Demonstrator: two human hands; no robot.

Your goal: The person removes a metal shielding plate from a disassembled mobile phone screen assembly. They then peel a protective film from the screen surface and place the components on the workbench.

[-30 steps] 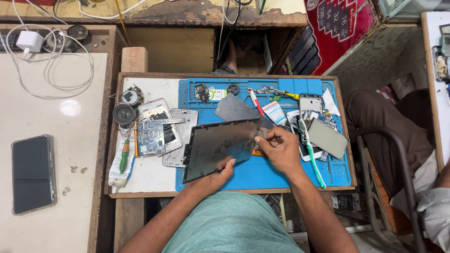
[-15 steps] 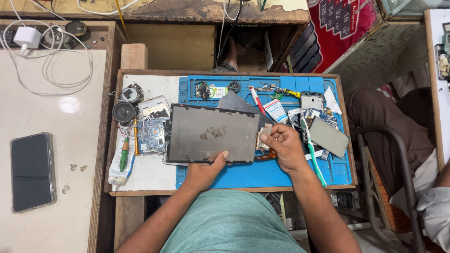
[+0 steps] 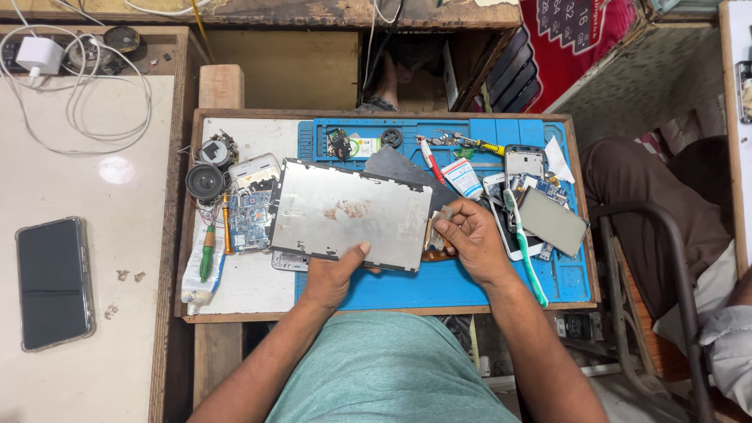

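A rectangular silver metal tablet panel point(image 3: 345, 213) lies flat over the blue work mat point(image 3: 439, 286), its bare metal side up. My left hand point(image 3: 333, 274) grips the panel's near edge, thumb on top. My right hand point(image 3: 470, 235) pinches the panel's right edge, where a small flat cable end sticks out. Both forearms reach in from the bottom of the view.
Left of the panel lie a blue circuit board point(image 3: 249, 221), a round speaker point(image 3: 205, 182) and a green screwdriver point(image 3: 206, 252). Right of it are phone parts point(image 3: 525, 166), a toothbrush point(image 3: 523, 243) and a grey screen point(image 3: 553, 221). A phone point(image 3: 52, 282) rests on the left bench. Another person's leg point(image 3: 650, 204) is at right.
The panel, earlier held tilted up with its dark side toward me, has been turned over and laid flat with its metal side up. My right hand moved to its right edge.
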